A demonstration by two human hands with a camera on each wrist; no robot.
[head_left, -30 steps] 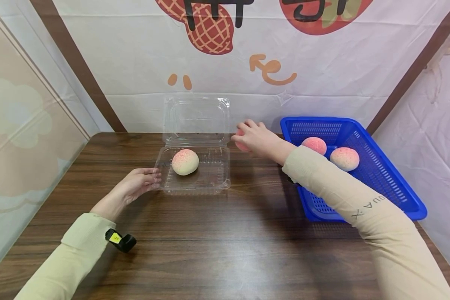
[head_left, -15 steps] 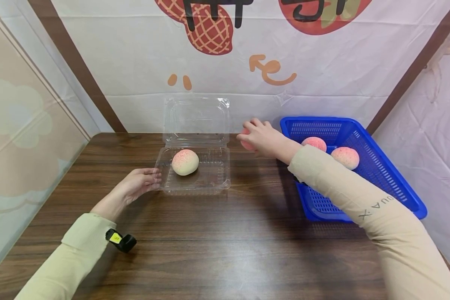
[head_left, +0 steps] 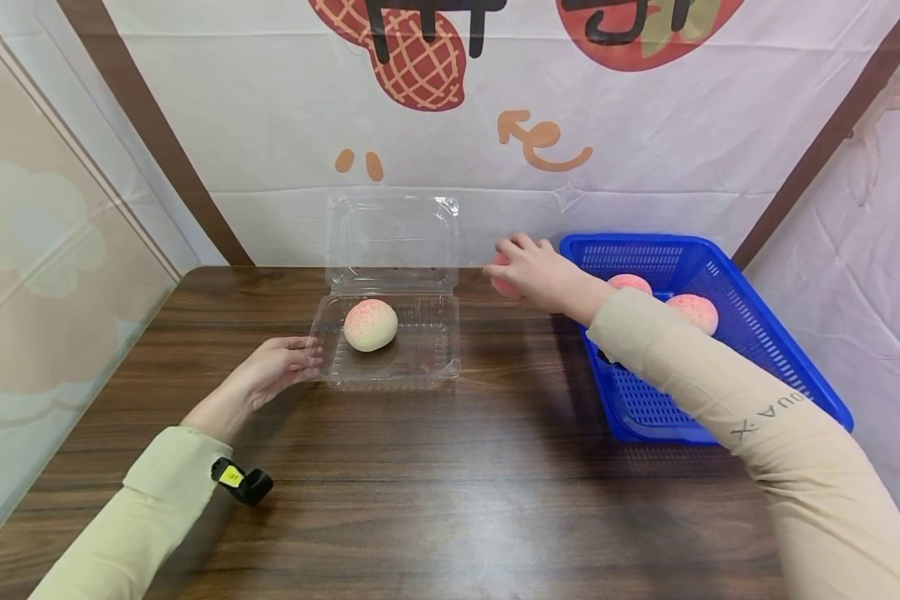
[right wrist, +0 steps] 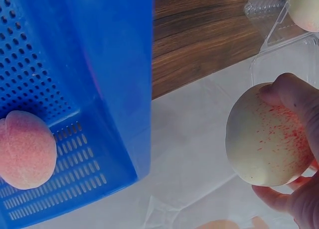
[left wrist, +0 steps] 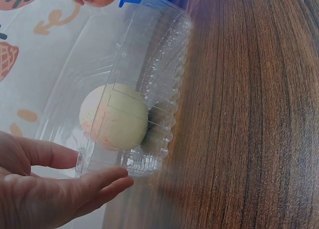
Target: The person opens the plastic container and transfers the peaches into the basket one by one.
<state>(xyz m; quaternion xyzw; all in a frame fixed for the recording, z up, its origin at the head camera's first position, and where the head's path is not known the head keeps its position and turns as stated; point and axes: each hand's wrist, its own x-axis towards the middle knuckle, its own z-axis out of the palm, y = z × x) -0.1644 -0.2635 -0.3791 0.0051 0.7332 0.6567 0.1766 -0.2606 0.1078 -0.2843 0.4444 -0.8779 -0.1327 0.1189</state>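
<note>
My left hand (head_left: 285, 367) pinches the left rim of an open, hinged clear plastic clamshell container (head_left: 427, 342), with the thumb and fingers on either side of the rim in the left wrist view. One cream-and-pink peach (head_left: 371, 325) sits in the left half of its base. The raised lid (head_left: 392, 242) leans back toward the wall. My right hand (head_left: 537, 273) holds another peach (right wrist: 266, 139) between thumb and fingers, in the air between the container and the blue basket. In the head view that peach is mostly hidden by the hand.
A blue plastic basket (head_left: 787, 350) stands at the right, partly behind my right forearm. Inside are two peaches, one at the back (head_left: 630, 284) and one nearer the middle (head_left: 694, 313). Under everything is a dark wood table (head_left: 390, 492); a printed cloth (head_left: 270, 108) hangs behind.
My right hand has moved right, away from the container and toward the basket, with the peach still held. The left hand and the container have stayed in place.
</note>
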